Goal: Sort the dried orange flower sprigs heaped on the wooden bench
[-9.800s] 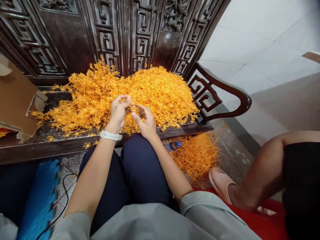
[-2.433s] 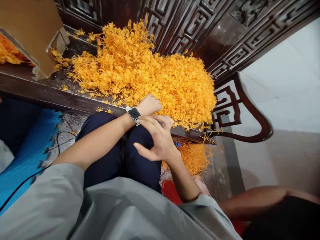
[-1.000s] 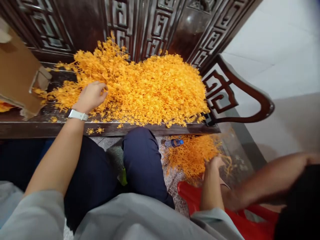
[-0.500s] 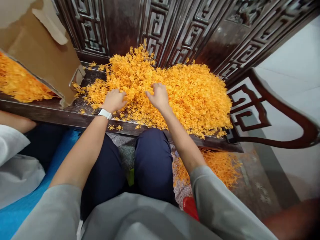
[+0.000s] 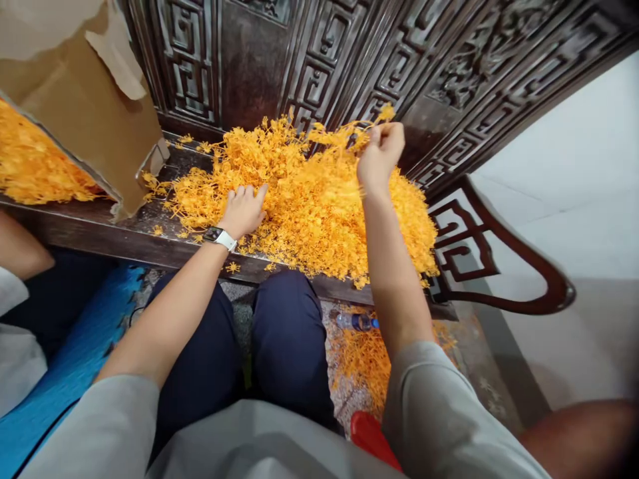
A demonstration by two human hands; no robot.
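Note:
A large heap of small orange plastic flower-shaped pieces (image 5: 319,219) covers much of the dark wooden bench. My left hand (image 5: 244,211), with a watch on its wrist, rests palm down on the heap's left side, fingers outstretched and holding nothing. Above the right part of the heap, my right hand (image 5: 382,154) is raised with its fingers pinched together. It grips a sprig of orange plastic flower pieces (image 5: 344,136), which trails leftward and is partly smeared by motion. The fingertips are partly hidden behind the hand.
A cardboard box (image 5: 94,120) with more orange pieces stands left on the bench (image 5: 74,226). The carved backrest (image 5: 254,73) rises behind; a curved armrest (image 5: 539,293) is at right. Below lie a plastic bottle (image 5: 355,322) and scattered pieces. Another person's arm (image 5: 22,246) is at left.
My right hand has risen from the heap and moved right, lifting a sprig of orange plastic flower pieces. My left hand has stayed on the heap. The view has shifted slightly.

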